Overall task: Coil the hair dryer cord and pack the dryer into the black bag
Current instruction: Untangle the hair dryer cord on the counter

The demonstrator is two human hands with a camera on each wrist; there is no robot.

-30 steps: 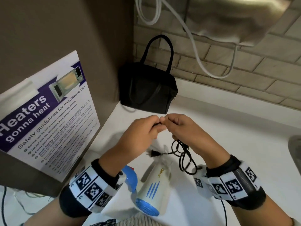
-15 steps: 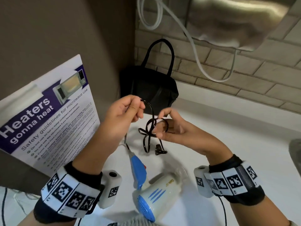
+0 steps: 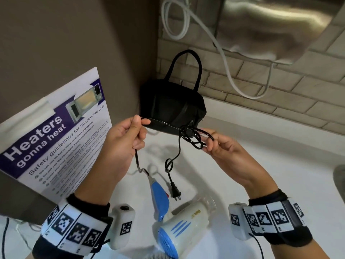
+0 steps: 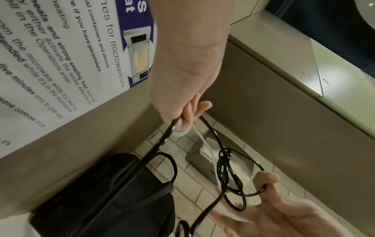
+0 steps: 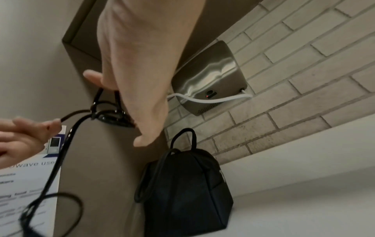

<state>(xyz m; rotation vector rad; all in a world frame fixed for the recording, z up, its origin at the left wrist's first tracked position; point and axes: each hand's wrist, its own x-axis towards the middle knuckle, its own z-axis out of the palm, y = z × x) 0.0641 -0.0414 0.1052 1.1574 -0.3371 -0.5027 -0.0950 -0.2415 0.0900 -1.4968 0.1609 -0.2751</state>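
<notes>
A white and blue hair dryer lies on the white counter near me, its blue handle pointing away. Its black cord runs up through my left hand, which pinches it between thumb and fingers. The cord stretches right to several small loops held by my right hand. A loose end hangs from the loops, with the plug dangling above the counter. The black bag stands upright in the back corner, its handles up, behind both hands. The cord and loops also show in both wrist views.
A microwave safety poster leans against the brown wall at the left. A steel hand dryer with a white cable hangs on the brick wall above. The white counter stretches to the right, with a sink edge at far right.
My hands have drawn apart: the left moved left, pulling a length of cord taut from the loops in my right hand. The plug now hangs lower over the counter.
</notes>
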